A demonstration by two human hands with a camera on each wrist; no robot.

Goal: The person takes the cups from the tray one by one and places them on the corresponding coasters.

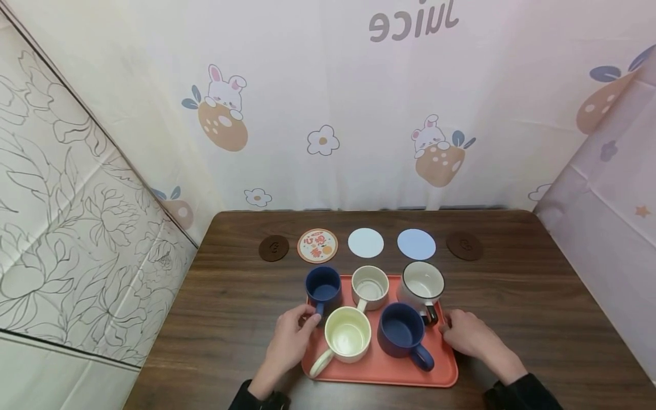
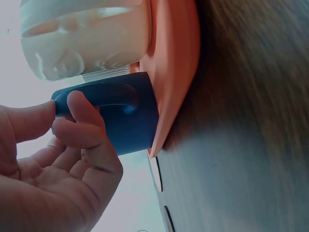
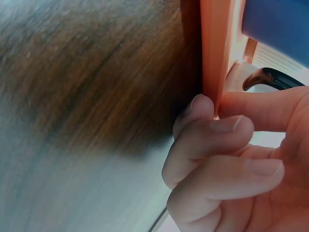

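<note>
A coral-red tray (image 1: 379, 373) carries several mugs. With thumb and fingers, my left hand (image 1: 289, 336) pinches the handle of the dark blue mug (image 1: 323, 285) at the tray's back left; the left wrist view shows that mug (image 2: 128, 123) standing on the tray. My right hand (image 1: 471, 336) grips the tray's right rim (image 3: 215, 53) between thumb and fingers. Just inside that rim stands a white mug with a black handle (image 1: 422, 282). A cream mug (image 1: 370, 287) is at the back middle, a pale yellow-green mug (image 1: 347, 336) at front left, another dark blue mug (image 1: 400, 330) at front right.
Behind the tray, a row of round coasters lies on the wooden table (image 1: 230, 319): a dark brown one (image 1: 274, 248), a patterned one (image 1: 317, 246), a white one (image 1: 365, 243), a pale blue one (image 1: 416, 244) and another brown one (image 1: 464, 246). Printed curtains (image 1: 328, 85) border the table.
</note>
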